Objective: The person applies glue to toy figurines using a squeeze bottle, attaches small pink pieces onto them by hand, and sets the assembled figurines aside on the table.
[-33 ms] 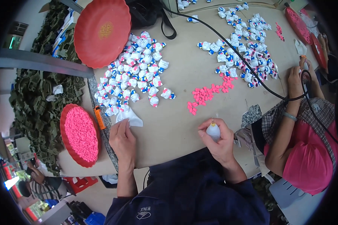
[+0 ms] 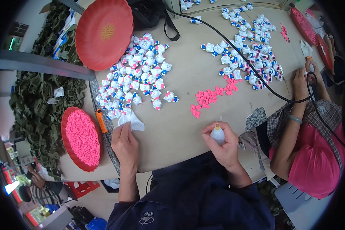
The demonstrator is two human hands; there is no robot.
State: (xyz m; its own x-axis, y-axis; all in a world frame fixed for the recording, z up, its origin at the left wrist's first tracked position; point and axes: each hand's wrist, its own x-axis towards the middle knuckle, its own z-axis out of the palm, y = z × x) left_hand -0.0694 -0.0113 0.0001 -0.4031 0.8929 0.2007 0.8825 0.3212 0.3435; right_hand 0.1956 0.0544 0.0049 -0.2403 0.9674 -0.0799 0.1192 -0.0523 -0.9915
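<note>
My left hand point(image 2: 125, 147) rests near the table's left edge, its fingers closed on a white cloth point(image 2: 136, 122). Just beyond it lies a spread of small white figurines point(image 2: 142, 71) with blue and pink parts. A single figurine point(image 2: 169, 96) sits a little to the right of that group. In my right hand point(image 2: 229, 147), held over the near edge of the table, is a white squeeze bottle point(image 2: 217, 135) with a yellow neck and a thin tip pointing up. Small pink pieces point(image 2: 206, 98) lie scattered on the table beyond the bottle.
A large red scalloped dish point(image 2: 92, 46) stands far left; a red bowl point(image 2: 101, 149) of pink pieces sits nearer. Between bowl and cloth lies an orange tool point(image 2: 101, 121). A black cable point(image 2: 234, 43) crosses above more figurines point(image 2: 262, 57). A co-worker in pink point(image 2: 314, 168) sits at right.
</note>
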